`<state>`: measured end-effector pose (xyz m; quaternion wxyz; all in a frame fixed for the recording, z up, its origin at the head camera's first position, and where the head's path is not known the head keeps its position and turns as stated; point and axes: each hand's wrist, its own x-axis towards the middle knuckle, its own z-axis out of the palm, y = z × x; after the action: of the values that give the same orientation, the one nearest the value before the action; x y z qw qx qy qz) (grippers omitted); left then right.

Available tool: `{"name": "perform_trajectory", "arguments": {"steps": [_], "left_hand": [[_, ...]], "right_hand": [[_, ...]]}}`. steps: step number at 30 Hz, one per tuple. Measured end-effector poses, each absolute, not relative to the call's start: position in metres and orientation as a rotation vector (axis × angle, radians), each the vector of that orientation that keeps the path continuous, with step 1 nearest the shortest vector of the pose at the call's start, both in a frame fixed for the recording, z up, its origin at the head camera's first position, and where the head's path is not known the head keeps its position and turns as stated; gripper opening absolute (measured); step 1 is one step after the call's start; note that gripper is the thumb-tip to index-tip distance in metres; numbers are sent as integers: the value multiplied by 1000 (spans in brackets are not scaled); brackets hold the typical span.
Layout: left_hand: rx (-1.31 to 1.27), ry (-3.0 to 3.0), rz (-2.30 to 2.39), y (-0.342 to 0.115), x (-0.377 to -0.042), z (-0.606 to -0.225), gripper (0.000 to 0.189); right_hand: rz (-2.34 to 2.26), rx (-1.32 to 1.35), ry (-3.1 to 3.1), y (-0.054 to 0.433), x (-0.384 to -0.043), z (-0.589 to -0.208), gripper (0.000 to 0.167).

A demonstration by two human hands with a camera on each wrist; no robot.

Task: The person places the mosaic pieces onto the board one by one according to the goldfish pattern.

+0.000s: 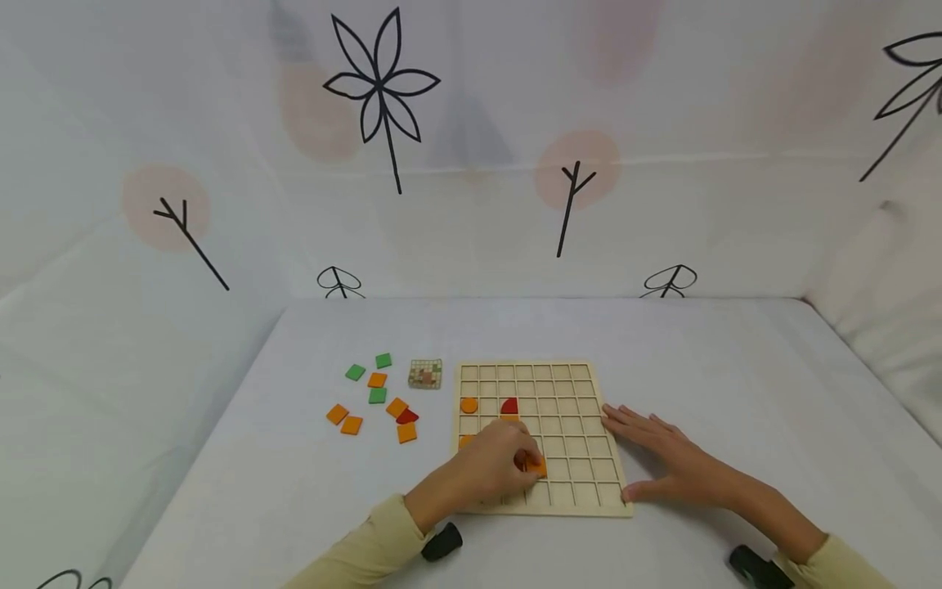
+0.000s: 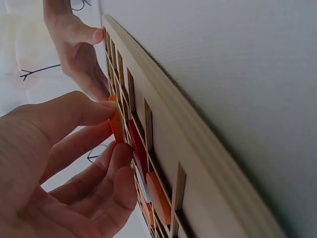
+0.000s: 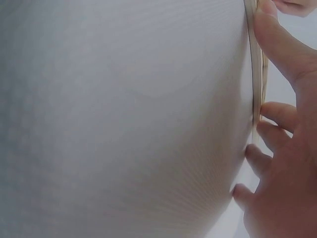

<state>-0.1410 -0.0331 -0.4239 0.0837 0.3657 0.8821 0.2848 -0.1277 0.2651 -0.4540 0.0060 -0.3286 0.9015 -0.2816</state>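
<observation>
A wooden grid board [image 1: 581, 494] lies on the white table. Over its lower middle cells, my left hand [image 1: 489, 460] pinches an orange square tile [image 2: 116, 122] between thumb and fingers, right at the grid. In the left wrist view, a dark red piece [image 2: 138, 149] and an orange round piece [image 2: 158, 198] sit in cells beside the fingers. An orange disc [image 1: 468, 405] and a red quarter-round piece [image 1: 509, 406] lie farther up the grid. Spread along the board's right edge, my right hand [image 1: 680, 468] touches it with thumb and fingertips.
Left of the board lie loose pieces: several orange squares [image 1: 352, 425], green squares [image 1: 378, 396] and a red piece [image 1: 407, 416]. A small patterned card [image 1: 425, 374] is near the board's upper left corner. White fabric with drawn plants [image 1: 379, 85] hangs behind the table.
</observation>
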Motion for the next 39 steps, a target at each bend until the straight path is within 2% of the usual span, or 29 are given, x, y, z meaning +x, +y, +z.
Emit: {"name": "perform_trajectory", "arguments": {"steps": [9, 16, 30, 39], "left_hand": [[1053, 2631, 858, -34, -139, -425, 4], [1083, 2663, 943, -46, -140, -427, 5], [749, 2820, 1071, -115, -138, -425, 10], [625, 2955, 1057, -156, -141, -431, 15]], "right_hand": [[-873, -940, 2807, 264, -128, -455, 88], [-883, -986, 2814, 264, -128, -456, 88], [-879, -1042, 2828, 265, -129, -456, 87], [-866, -1057, 2843, 264, -128, -455, 87]]}}
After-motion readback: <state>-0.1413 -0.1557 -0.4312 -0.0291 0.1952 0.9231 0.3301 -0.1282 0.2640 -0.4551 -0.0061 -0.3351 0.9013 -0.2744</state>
